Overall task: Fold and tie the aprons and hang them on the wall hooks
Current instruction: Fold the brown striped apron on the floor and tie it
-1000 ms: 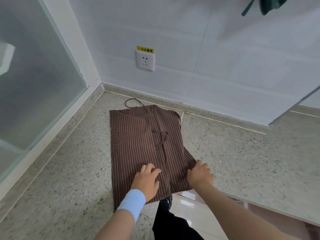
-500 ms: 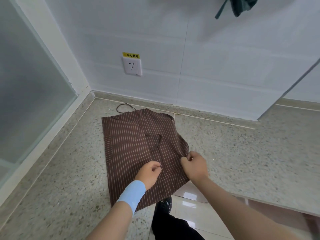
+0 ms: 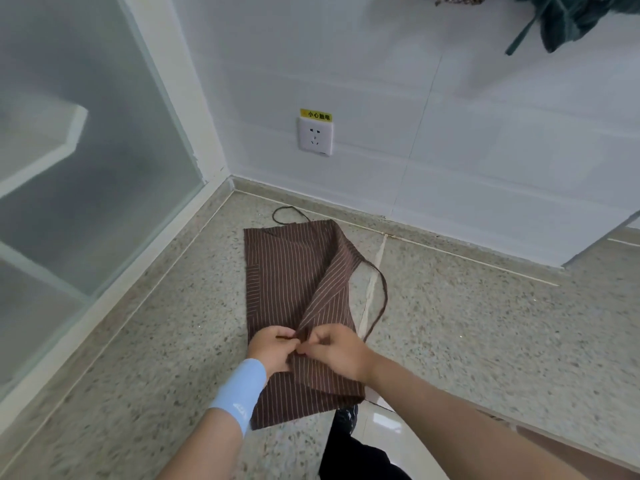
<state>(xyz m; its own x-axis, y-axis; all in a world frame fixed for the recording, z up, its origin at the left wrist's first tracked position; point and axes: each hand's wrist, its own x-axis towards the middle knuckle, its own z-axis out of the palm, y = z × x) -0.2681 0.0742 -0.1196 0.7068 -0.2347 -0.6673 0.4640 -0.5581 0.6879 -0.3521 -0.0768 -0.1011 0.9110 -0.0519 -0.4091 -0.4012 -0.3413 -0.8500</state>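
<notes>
A brown pinstriped apron (image 3: 287, 271) lies on the speckled stone counter (image 3: 485, 323), folded into a narrow strip with its right side turned over to the left. My left hand (image 3: 272, 348), with a light blue wristband, and my right hand (image 3: 337, 349) meet at the apron's near part and both pinch its folded edge. One dark tie strap (image 3: 382, 292) loops out on the right. Another strap loop (image 3: 287, 213) lies beyond the far end. A dark green apron (image 3: 568, 19) hangs on the wall at top right.
A white tiled wall with a socket (image 3: 315, 135) and yellow label stands behind the counter. A frosted glass panel (image 3: 69, 150) closes the left side. The counter's front edge runs near my body, with glossy floor (image 3: 384, 427) below.
My right hand has carried the apron's right edge leftward, folding it over the middle. The tie strap that lay on the apron now loops off to the right. Both hands have come together.
</notes>
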